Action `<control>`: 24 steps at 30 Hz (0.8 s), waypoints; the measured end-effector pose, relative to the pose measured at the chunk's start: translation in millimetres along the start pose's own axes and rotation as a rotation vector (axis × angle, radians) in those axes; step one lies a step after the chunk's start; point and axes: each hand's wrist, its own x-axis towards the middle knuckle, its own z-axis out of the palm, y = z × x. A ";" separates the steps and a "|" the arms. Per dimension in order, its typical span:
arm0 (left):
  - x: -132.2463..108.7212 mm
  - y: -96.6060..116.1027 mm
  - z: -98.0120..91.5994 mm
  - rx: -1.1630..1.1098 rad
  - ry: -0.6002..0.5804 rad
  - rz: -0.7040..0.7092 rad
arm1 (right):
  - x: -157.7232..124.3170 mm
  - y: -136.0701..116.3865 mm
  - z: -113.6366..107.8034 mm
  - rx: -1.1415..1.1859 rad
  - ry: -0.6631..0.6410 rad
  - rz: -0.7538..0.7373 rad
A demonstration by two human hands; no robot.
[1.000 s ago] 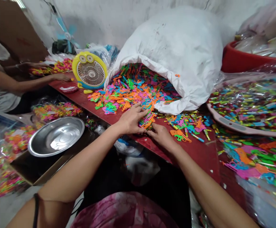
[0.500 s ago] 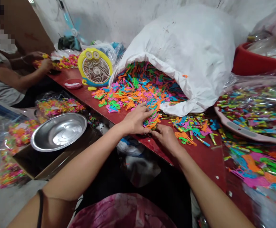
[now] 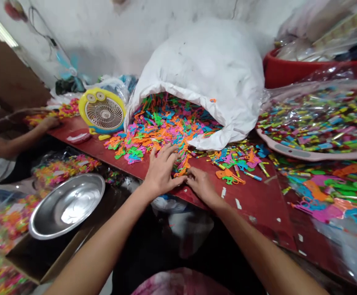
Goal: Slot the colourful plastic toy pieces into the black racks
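Note:
My left hand [image 3: 161, 170] lies palm down with its fingers spread, against the near side of a heap of small flat plastic toy pieces [image 3: 156, 137] in orange, pink, green and blue. My right hand [image 3: 201, 185] has its fingers curled together at the table's front edge, close to my left thumb. What is between those fingers, if anything, is hidden. Between both hands rises a narrow row of the pieces [image 3: 183, 159]. The heap spills from the mouth of a big white sack [image 3: 196, 61]. Right of my right hand lie loose plastic pieces and small wrapped tubes [image 3: 252, 176].
A yellow fan [image 3: 104, 112] stands left of the sack on the red table [image 3: 252, 205]. At right are a pink tray [image 3: 313, 155] of small tubes and a red tub [image 3: 289, 69]. A steel bowl [image 3: 69, 205] sits lower left. A co-worker's arm [image 3: 21, 139] reaches in at left.
The view has shifted, with more of the table's right side showing. My left fingers have spread wider, and my right hand has come nearer my left thumb, its fingers curled in.

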 end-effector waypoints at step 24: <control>-21.1 0.3 19.1 -0.150 0.410 -0.182 | -40.6 11.0 -67.5 -0.220 0.034 0.189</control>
